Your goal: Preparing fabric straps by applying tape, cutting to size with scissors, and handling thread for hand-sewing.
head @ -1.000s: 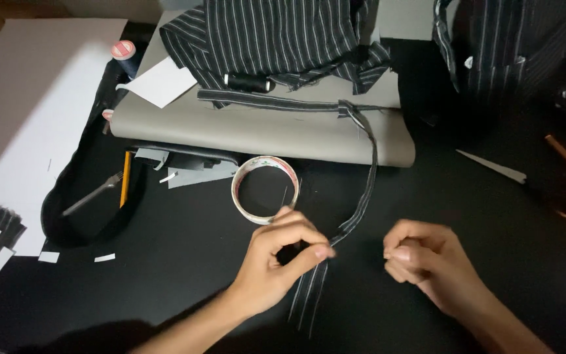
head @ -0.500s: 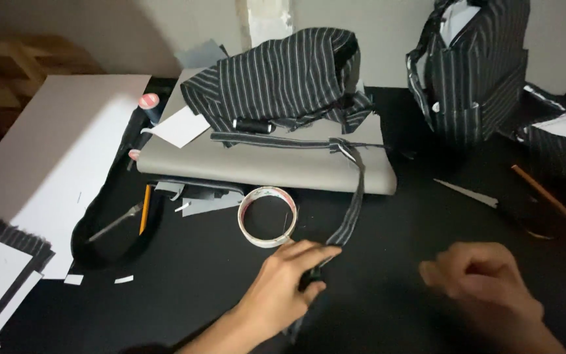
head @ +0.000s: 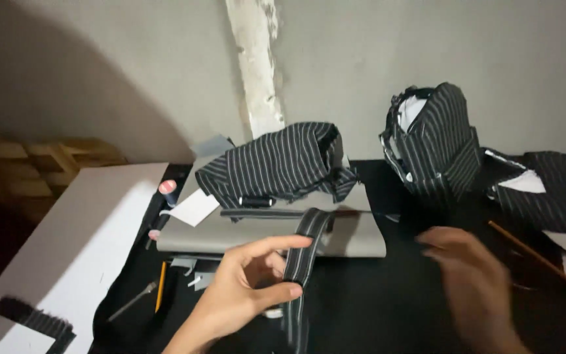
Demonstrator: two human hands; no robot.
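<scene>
While your left hand [head: 247, 288] is pinching the striped fabric strip [head: 304, 252] between thumb and forefinger, the strip is running up from the black table [head: 375, 308] onto the grey pad [head: 263, 233], where it is meeting a heap of the same pinstriped cloth [head: 276, 167]. Your right hand [head: 476, 285] is hovering blurred over the table, well apart from the strip, fingers loosely spread and holding nothing. A yellow pencil [head: 161, 295] is lying left of your wrist.
</scene>
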